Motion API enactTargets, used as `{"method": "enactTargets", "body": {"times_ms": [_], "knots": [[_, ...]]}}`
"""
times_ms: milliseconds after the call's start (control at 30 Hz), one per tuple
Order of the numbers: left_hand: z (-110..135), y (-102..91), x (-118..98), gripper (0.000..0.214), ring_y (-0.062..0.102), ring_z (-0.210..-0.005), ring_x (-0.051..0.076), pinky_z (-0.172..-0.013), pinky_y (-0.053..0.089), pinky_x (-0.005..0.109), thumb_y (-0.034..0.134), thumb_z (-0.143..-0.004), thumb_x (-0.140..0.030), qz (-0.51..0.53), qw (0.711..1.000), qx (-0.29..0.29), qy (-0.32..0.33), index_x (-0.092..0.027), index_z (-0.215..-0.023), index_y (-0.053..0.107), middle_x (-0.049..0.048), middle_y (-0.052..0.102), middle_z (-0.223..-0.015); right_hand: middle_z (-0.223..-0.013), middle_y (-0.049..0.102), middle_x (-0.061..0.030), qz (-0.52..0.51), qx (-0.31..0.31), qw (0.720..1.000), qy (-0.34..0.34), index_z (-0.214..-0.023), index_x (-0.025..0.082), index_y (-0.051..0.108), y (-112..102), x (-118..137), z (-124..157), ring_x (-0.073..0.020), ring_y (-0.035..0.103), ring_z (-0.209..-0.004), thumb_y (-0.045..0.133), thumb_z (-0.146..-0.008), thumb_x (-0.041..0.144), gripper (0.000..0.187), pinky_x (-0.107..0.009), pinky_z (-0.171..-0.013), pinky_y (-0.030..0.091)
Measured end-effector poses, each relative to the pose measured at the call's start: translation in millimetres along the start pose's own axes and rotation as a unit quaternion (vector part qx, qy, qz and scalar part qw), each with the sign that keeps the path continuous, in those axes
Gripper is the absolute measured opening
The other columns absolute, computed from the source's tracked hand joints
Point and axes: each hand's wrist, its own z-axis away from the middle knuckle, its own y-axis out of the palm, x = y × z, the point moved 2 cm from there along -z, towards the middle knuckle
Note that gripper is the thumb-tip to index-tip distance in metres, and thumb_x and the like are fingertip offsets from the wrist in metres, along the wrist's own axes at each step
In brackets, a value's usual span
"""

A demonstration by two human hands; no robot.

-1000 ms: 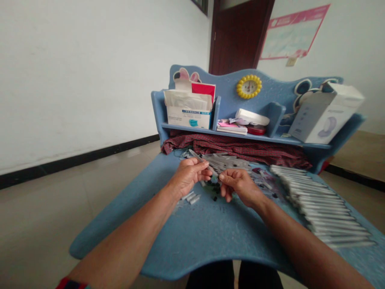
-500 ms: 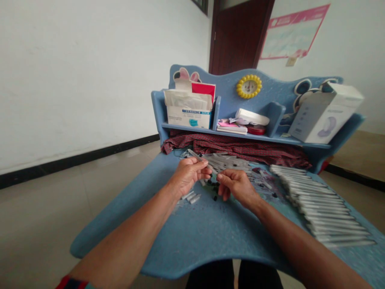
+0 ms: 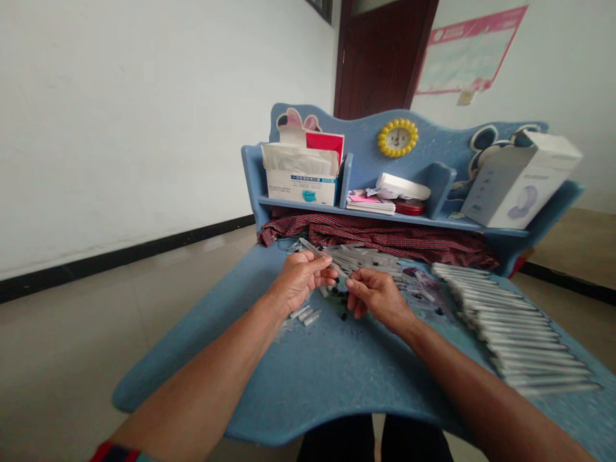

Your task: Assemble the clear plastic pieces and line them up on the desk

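Between the thumb and fingers of my left hand (image 3: 299, 280) is a slim, clear pen barrel (image 3: 309, 246), slanting down to the right. My right hand (image 3: 378, 296) is closed in a pinch at the barrel's lower end; the fingers hide whether a small part is there too. Small black plugs (image 3: 343, 316) lie on the table just below the hands. Short clear caps (image 3: 312, 317) rest beside my left wrist. Behind my hands spreads a loose pile of similar barrels (image 3: 368, 258).
Many pen barrels lie side by side in a row (image 3: 524, 333) on the right of the blue table (image 3: 308, 378). Checked cloth (image 3: 385, 235) is bunched along the back. Above it, a shelf holds a mask box (image 3: 301, 186), papers (image 3: 370, 204) and a white carton (image 3: 514, 183).
My right hand has shifted very slightly left along the barrel's end. My left hand keeps its grip in the same place.
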Motion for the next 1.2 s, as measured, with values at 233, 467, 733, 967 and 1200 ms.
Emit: {"method": "enactTargets", "body": {"times_ms": [233, 467, 733, 967, 1200], "knots": [[0.2, 0.0, 0.2, 0.004, 0.06, -0.052, 0.012, -0.049, 0.051, 0.023, 0.058, -0.073, -0.01, -0.006, 1.0, -0.004, -0.001, -0.008, -0.073, 0.054, 0.0059, 0.062, -0.063, -0.048, 0.059, 0.0029, -0.008, 0.027, 0.999, 0.029, -0.08, 0.016, 0.051, -2.5, -2.3, -0.4, -0.0098, 0.05, -0.032, 0.054, -0.073, 0.048, 0.032, -0.018, -0.032, 0.036], [0.9, 1.1, 0.0, 0.005, 0.06, -0.053, 0.012, -0.048, 0.051, 0.023, 0.059, -0.071, -0.008, -0.005, 1.0, 0.0, 0.001, -0.008, -0.073, 0.054, 0.0055, 0.062, -0.064, -0.046, 0.058, 0.0007, -0.022, 0.021, 0.999, 0.019, -0.069, 0.015, 0.049, 0.8, -0.4, 0.7, -0.009, 0.05, -0.031, 0.05, -0.076, 0.046, 0.032, -0.017, -0.033, 0.037], [0.8, 0.6, -1.4, 0.006, 0.06, -0.053, 0.012, -0.049, 0.051, 0.022, 0.06, -0.071, -0.01, 0.006, 1.0, -0.003, 0.009, -0.009, -0.073, 0.055, 0.0047, 0.061, -0.063, -0.048, 0.06, 0.0018, -0.081, 0.029, 0.996, 0.034, -0.08, 0.016, 0.047, 0.1, 2.6, 1.0, -0.0103, 0.051, -0.031, 0.06, -0.069, 0.046, 0.034, -0.018, -0.033, 0.038], [0.0, 0.6, 0.8, 0.006, 0.06, -0.054, 0.012, -0.049, 0.051, 0.023, 0.06, -0.071, -0.009, 0.001, 1.0, 0.01, 0.004, -0.008, -0.074, 0.055, 0.0057, 0.062, -0.065, -0.046, 0.059, 0.0006, -0.062, 0.027, 0.997, 0.041, -0.072, 0.016, 0.049, 2.3, 0.9, 0.8, -0.0097, 0.05, -0.03, 0.048, -0.076, 0.05, 0.035, -0.019, -0.032, 0.038], [-0.5, -0.3, 1.3, 0.006, 0.06, -0.053, 0.012, -0.049, 0.051, 0.023, 0.06, -0.071, -0.009, -0.002, 1.0, 0.006, 0.005, -0.008, -0.074, 0.055, 0.0049, 0.061, -0.063, -0.048, 0.06, 0.0026, -0.065, 0.009, 0.998, 0.021, -0.077, 0.017, 0.047, -1.9, 1.8, 0.1, -0.0091, 0.051, -0.032, 0.059, -0.07, 0.045, 0.032, -0.018, -0.034, 0.039]]}}
